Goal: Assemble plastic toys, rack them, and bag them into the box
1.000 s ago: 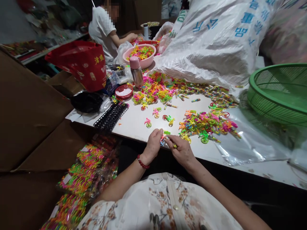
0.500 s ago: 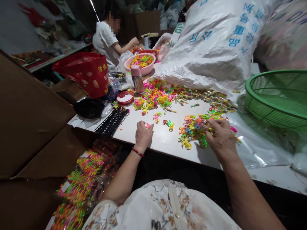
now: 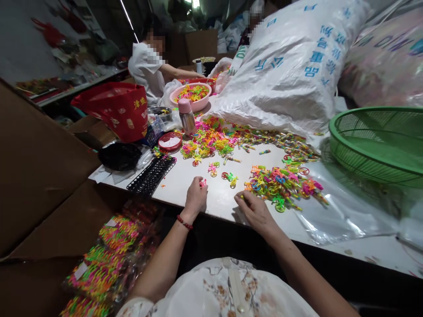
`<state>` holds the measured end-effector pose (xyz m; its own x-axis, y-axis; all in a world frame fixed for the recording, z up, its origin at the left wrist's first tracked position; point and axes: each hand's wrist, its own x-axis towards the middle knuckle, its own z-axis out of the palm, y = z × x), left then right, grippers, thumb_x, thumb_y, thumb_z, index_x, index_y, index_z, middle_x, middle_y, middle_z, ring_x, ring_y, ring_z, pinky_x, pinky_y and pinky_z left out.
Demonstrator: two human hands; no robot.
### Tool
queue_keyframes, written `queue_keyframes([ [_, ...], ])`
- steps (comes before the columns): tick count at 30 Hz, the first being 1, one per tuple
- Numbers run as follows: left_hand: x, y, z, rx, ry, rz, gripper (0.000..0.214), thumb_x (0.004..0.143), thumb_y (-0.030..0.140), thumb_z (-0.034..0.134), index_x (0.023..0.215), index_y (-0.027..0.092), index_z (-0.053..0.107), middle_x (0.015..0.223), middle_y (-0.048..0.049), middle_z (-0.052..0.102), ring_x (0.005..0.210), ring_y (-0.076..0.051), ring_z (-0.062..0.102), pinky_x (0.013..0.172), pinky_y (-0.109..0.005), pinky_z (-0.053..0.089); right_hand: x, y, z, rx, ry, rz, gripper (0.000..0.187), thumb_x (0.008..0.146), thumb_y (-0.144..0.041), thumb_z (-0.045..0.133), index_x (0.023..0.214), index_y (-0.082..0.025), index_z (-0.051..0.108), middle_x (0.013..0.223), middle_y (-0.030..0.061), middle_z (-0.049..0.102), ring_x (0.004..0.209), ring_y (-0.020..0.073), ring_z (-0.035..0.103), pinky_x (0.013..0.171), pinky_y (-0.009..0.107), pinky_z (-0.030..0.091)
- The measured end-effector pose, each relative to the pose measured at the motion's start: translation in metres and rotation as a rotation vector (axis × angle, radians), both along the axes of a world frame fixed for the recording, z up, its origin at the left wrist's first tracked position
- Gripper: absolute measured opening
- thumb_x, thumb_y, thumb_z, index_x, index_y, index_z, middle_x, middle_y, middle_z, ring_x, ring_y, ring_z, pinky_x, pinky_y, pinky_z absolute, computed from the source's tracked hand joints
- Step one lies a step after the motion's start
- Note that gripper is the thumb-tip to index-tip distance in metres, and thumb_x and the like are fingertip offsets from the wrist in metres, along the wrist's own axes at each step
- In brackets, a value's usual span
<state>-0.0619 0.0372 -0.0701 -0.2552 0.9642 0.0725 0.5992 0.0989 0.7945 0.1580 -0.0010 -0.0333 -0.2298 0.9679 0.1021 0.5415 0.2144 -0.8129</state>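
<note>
My left hand point(image 3: 196, 196) is closed over the near part of the white table, a small pink plastic piece point(image 3: 202, 182) showing between thumb and fingers. To its right, my right hand point(image 3: 256, 212) hovers at the table's front edge in a pinch. A bit of yellow plastic point(image 3: 242, 197) peeks out at its fingertips; its shape is mostly hidden. Right of that hand lies a pile of bright plastic toy bicycles point(image 3: 280, 182). Two loose ones, a pink-and-green toy bicycle point(image 3: 213, 168) and a red, green and yellow toy bicycle point(image 3: 230, 178), lie beyond my hands.
Behind them spreads a heap of colourful toy parts point(image 3: 211, 141) and small candy-like tubes point(image 3: 284, 140). A flask point(image 3: 187, 118), pink basin point(image 3: 200, 105), black plastic racks point(image 3: 152, 174), large white sack point(image 3: 280, 79) and green basket point(image 3: 376, 169) surround this area. A co-worker point(image 3: 147, 70) sits at the back left.
My right hand has left the toy pile and moved left and nearer, now pinching something yellow. My left hand keeps its pink piece. The co-worker's arm has stretched out to the right.
</note>
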Motion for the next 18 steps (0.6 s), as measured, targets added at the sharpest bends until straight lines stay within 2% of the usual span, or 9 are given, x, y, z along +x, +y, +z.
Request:
queue_keyframes([
  [5, 0.005, -0.010, 0.007, -0.151, -0.891, -0.055, 0.024, 0.076, 0.030, 0.070, 0.092, 0.016, 0.058, 0.073, 0.0001, 0.062, 0.065, -0.012, 0.061, 0.065, -0.024, 0.048, -0.008, 0.003, -0.005, -0.001, 0.007, 0.029, 0.021, 0.093, -0.033, 0.045, 0.085, -0.021, 0.060, 0.078, 0.0017, 0.062, 0.074, 0.0171, 0.056, 0.069, 0.029, 0.040],
  [7, 0.009, -0.015, 0.012, -0.185, -1.104, -0.059, 0.030, 0.071, 0.026, 0.075, 0.093, 0.015, 0.059, 0.076, -0.0008, 0.064, 0.069, -0.011, 0.064, 0.068, -0.023, 0.049, -0.011, 0.003, -0.007, -0.005, 0.011, 0.036, 0.020, 0.093, -0.033, 0.046, 0.085, -0.021, 0.060, 0.081, 0.0022, 0.063, 0.075, 0.0174, 0.057, 0.070, 0.029, 0.041],
  [9, 0.012, -0.020, 0.017, -0.182, -1.195, -0.056, 0.032, 0.069, 0.022, 0.077, 0.095, 0.015, 0.060, 0.081, -0.0021, 0.066, 0.074, -0.012, 0.066, 0.073, -0.024, 0.051, -0.014, 0.002, -0.008, -0.003, 0.022, 0.039, 0.020, 0.093, -0.033, 0.045, 0.088, -0.021, 0.061, 0.084, 0.0027, 0.064, 0.078, 0.0178, 0.058, 0.072, 0.029, 0.042],
  [13, 0.017, -0.028, 0.024, -0.164, -1.240, -0.104, 0.033, 0.071, 0.018, 0.075, 0.101, 0.014, 0.062, 0.092, -0.0058, 0.068, 0.083, -0.013, 0.067, 0.081, -0.025, 0.051, -0.018, 0.000, -0.010, -0.023, 0.037, 0.052, 0.022, 0.094, -0.035, 0.043, 0.090, -0.021, 0.060, 0.084, 0.0025, 0.063, 0.078, 0.0177, 0.057, 0.073, 0.029, 0.043],
  [18, 0.019, -0.031, 0.026, -0.173, -1.253, -0.111, 0.036, 0.069, 0.020, 0.078, 0.101, 0.013, 0.062, 0.092, -0.0058, 0.067, 0.081, -0.012, 0.066, 0.079, -0.024, 0.051, -0.021, -0.001, -0.010, -0.050, 0.042, 0.081, 0.024, 0.094, -0.037, 0.042, 0.087, -0.021, 0.058, 0.083, 0.0021, 0.063, 0.076, 0.0174, 0.056, 0.072, 0.029, 0.042],
])
